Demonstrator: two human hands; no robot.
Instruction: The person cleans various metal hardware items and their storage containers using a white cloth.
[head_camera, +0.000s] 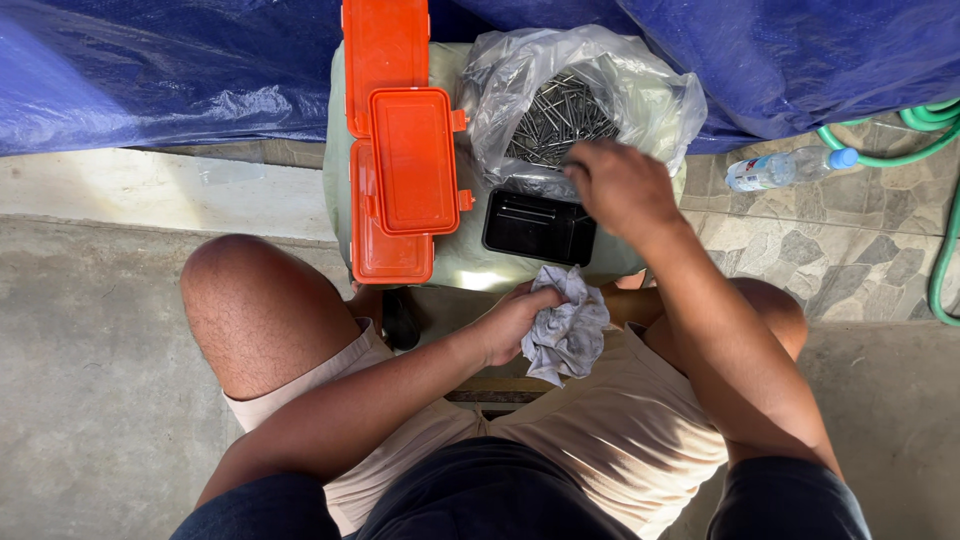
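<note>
Steel nails (556, 122) in 1 bag (640, 85): my right hand (618, 185) is dipping in, fingers hidden; my left hand (512, 322) is pinching 1 rag (570, 335), beside 2 orange cases (413, 160).

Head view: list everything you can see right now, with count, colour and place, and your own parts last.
Plastic cases: two, orange, stacked on the left of the small table.
Small table: one, pale green, in front of the knees.
Plastic bag: one, clear, open, at the table's back right.
Nails: many, grey metal, inside the bag.
Tray: one, black, in front of the bag, a few nails in it.
Rag: one, grey, crumpled, over the lap.
Tarp: blue, across the top.
Water bottle: one, clear with blue cap, on the paving at right.
Hose: green, far right.
Left hand: grips the rag.
Right hand: at the bag's mouth; whether it holds nails is hidden.
</note>
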